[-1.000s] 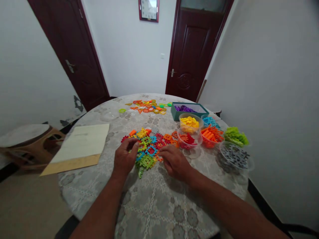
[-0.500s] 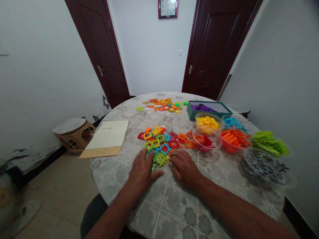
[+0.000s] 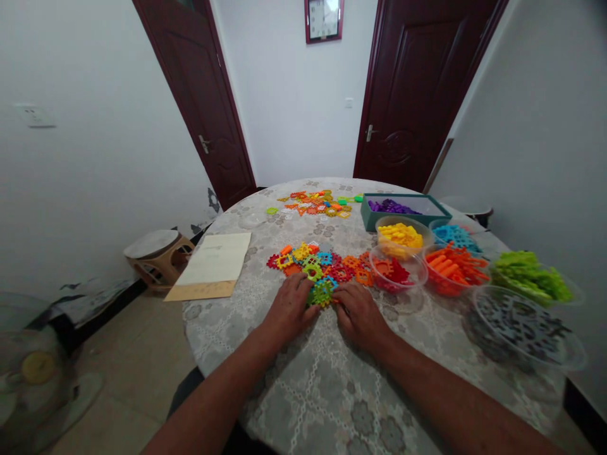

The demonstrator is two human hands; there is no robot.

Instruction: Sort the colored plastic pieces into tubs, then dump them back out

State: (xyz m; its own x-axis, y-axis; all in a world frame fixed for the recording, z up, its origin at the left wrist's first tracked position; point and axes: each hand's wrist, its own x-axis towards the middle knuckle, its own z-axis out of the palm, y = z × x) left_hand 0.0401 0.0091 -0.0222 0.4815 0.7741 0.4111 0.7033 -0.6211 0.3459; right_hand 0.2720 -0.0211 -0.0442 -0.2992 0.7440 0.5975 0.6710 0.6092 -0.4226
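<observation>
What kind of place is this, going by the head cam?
Probably a room in a home: a patterned tablecloth on the table, a floor fan at left and a framed wall clock suggest it.

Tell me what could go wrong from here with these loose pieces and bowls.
The mixed pile reaches close to the bowl of red pieces, so spreading it might bump that bowl. The bowl of gray pieces sits near the edge of the table and could be knocked off. Orange pieces rise above their bowl's rim and might spill if jostled.
</observation>
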